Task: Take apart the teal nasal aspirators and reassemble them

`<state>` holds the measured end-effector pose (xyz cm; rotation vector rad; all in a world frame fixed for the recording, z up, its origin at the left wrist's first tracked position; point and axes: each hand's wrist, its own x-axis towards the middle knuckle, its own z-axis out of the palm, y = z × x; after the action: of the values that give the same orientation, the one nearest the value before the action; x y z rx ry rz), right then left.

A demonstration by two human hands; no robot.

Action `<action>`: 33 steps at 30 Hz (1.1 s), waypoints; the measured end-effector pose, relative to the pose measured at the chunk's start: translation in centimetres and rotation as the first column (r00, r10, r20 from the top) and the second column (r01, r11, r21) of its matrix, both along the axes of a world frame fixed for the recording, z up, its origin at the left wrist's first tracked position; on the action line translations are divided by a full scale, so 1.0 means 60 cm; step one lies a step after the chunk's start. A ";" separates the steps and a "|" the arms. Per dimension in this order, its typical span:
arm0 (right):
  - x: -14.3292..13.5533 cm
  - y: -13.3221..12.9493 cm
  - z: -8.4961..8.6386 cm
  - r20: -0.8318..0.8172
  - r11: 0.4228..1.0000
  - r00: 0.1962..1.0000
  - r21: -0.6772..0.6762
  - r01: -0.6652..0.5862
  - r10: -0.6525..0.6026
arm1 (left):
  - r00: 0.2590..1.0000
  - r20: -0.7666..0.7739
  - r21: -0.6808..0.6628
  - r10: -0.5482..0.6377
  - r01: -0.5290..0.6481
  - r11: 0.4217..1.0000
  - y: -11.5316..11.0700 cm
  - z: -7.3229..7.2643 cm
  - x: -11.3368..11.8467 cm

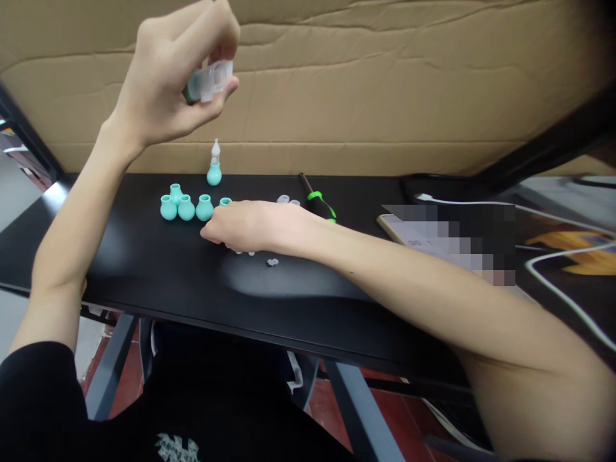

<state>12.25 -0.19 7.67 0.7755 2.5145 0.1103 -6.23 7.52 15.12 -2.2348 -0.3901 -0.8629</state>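
Note:
Raised in front of the cardboard, my left hand is closed around a translucent plastic piece with a green part behind it. My right hand reaches low over the black table, palm down, its fingers curled and mostly hidden. Just beyond it a teal rubber bulb shows partly. To its left stand several more open-necked teal bulbs. Small clear plastic bits lie on the near side of this hand. Behind the bulbs, an assembled bulb with a clear pointed nozzle stands upright.
Clear round pieces lie beyond my right wrist, beside a black and green screwdriver. A tablet-like device, partly pixelated, and a white cable occupy the right side. Cardboard walls the back of the black table.

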 end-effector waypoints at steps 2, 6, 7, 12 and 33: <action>-0.001 0.000 -0.002 -0.004 1.000 1.000 -0.004 -0.013 0.013 | 1.000 -0.008 -0.002 0.004 -0.004 1.000 0.001 0.000 0.001; 0.000 -0.003 -0.002 -0.011 0.999 1.000 0.028 -0.027 0.028 | 1.000 -0.008 -0.001 0.005 -0.005 1.000 0.003 0.000 0.001; 0.000 -0.004 -0.001 -0.016 0.999 0.999 0.027 -0.028 0.028 | 1.000 -0.009 -0.004 0.005 -0.005 1.000 0.003 0.000 0.001; 0.001 -0.007 -0.003 -0.043 1.000 0.999 0.017 -0.024 0.024 | 1.000 -0.002 0.000 -0.018 0.018 1.000 0.005 0.000 0.000; -0.002 -0.008 -0.004 0.019 0.996 0.999 0.071 -0.048 0.047 | 1.000 -0.022 0.020 0.022 -0.022 1.000 0.003 0.000 0.000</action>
<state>12.11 -0.69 7.42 0.7397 2.5256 0.2240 -6.20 7.69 15.09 -2.2161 -0.3937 -0.8267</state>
